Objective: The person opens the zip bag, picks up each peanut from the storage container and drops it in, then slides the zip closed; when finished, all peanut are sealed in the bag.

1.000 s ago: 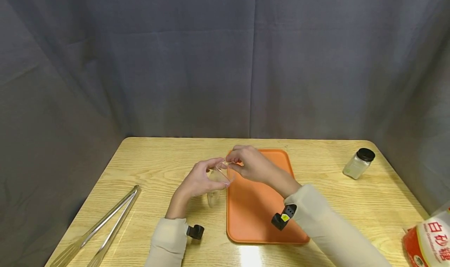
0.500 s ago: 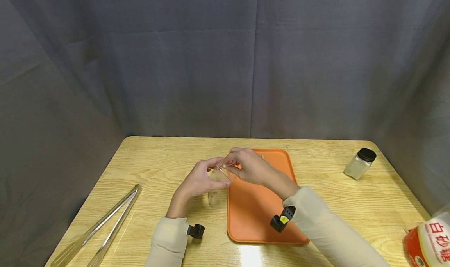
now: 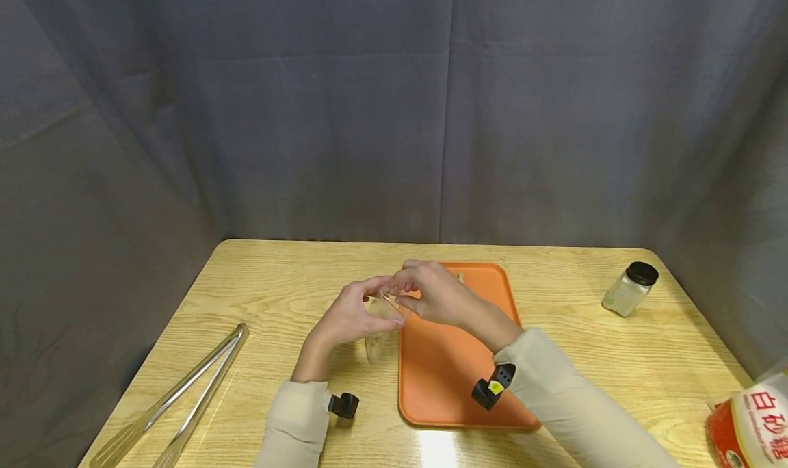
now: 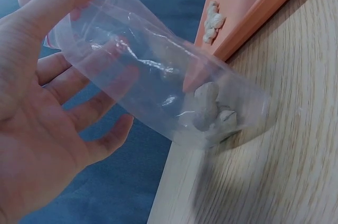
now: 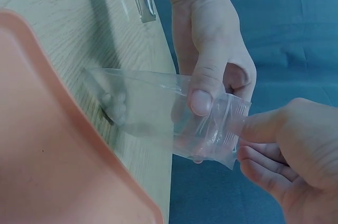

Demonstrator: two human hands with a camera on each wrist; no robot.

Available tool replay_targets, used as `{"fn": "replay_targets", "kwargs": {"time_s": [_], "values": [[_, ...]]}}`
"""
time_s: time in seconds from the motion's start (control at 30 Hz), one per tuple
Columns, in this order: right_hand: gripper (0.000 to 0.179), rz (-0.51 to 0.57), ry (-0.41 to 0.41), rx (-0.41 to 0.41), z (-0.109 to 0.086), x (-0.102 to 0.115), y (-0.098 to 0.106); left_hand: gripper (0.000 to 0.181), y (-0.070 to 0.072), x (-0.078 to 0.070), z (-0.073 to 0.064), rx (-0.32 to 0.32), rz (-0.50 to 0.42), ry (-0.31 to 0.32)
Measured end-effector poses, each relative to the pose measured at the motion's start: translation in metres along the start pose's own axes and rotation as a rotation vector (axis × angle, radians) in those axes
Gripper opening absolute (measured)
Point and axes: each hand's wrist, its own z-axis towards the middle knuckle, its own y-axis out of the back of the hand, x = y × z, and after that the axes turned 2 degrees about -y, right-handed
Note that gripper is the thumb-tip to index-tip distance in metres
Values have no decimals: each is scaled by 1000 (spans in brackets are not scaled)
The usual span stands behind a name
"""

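Observation:
My left hand holds a clear zip bag near its mouth, thumb on one side and fingers behind the film. The bag hangs down over the table, with a few peanuts in its bottom end. At the bag's mouth is my right hand, its thumb overlapping the opening and its other fingers bent beneath. I cannot tell whether anything is between those fingertips. Right beside the bag lies an orange tray, with several peanuts on it near one end.
Metal tongs lie at the left of the table. A glass jar with a black lid leans at an angle in view on the right. In the front right corner stands a red and white sugar bag. Dark curtains surround the table.
My right hand has moved slightly left and in toward the bag's mouth. The small pale thing at its fingertips earlier is out of sight now. The left hand stays in place.

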Motion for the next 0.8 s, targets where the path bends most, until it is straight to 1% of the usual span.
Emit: {"fn": "replay_targets", "kwargs": {"time_s": [0.1,0.27,0.37,0.5,0.6,0.73,0.8], "values": [[19,-4,5,-5,0,0,-1,71,0,-1,0,-4,-2,5],[16,-11,21,-9,1,-2,-2,69,0,-1,2,-3,-4,-2],[15,3,11,-14,1,-3,1,69,1,-1,2,-2,-5,-8],[17,27,-49,-31,1,-9,10,72,1,0,3,8,-20,-17],[19,24,-104,-44,-1,-21,19,73,0,2,2,12,-39,-26],[17,-5,-197,-68,-6,-48,27,74,-1,3,2,6,-53,-27],[14,-24,-260,-74,-10,-64,29,74,-1,3,2,7,-58,-25]]}}
